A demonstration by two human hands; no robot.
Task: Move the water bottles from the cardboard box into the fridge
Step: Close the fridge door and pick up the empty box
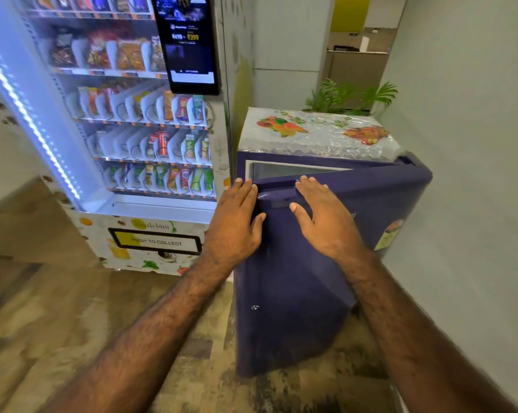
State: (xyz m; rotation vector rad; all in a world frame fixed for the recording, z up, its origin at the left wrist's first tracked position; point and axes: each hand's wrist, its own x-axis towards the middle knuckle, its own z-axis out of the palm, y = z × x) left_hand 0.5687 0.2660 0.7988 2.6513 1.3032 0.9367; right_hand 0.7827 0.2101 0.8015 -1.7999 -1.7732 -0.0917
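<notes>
A small purple fridge [386, 201] stands against the right wall, its top under a fruit-printed plastic cover [317, 132]. Its door [287, 293] hangs a little ajar, showing a strip of the white inside at the top. My left hand [237, 222] lies flat at the door's free top corner, fingers straight, thumb on the door face. My right hand [320, 216] presses flat on the door's upper face, fingers reaching the top edge. Neither hand holds anything. No cardboard box and no water bottle is in view.
A lit vending machine [126, 144] full of snacks and drinks stands just left of the fridge, with a dark screen [189, 43] on its front. A potted plant [350, 96] sits behind the fridge. Wood-patterned floor [73, 323] spreads to the left and front.
</notes>
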